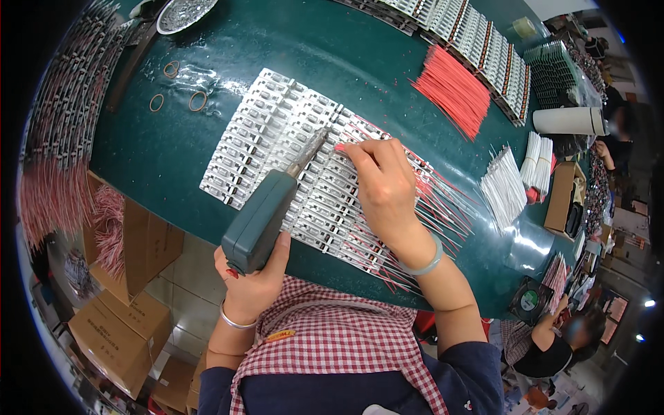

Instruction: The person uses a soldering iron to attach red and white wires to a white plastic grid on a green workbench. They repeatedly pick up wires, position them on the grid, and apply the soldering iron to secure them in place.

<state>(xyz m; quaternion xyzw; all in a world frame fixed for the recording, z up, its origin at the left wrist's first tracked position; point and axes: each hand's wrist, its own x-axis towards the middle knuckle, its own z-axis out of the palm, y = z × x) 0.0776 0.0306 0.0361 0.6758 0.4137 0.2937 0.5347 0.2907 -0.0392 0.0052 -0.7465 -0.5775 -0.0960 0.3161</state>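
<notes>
The left grip (252,277) holds a soldering tool (266,211), its tip over the rows of small boards (277,138) lying on the surface (346,55). Just right of that tip, the right grip (384,183) rests on the wires (443,200) fanning rightward off the boards. Behind the right grip lies a wire bundle (453,90); farther right, another bundle (505,187). Rubber bands (197,102) lie behind the left grip, cardboard boxes (124,325) to its left below the surface.
</notes>
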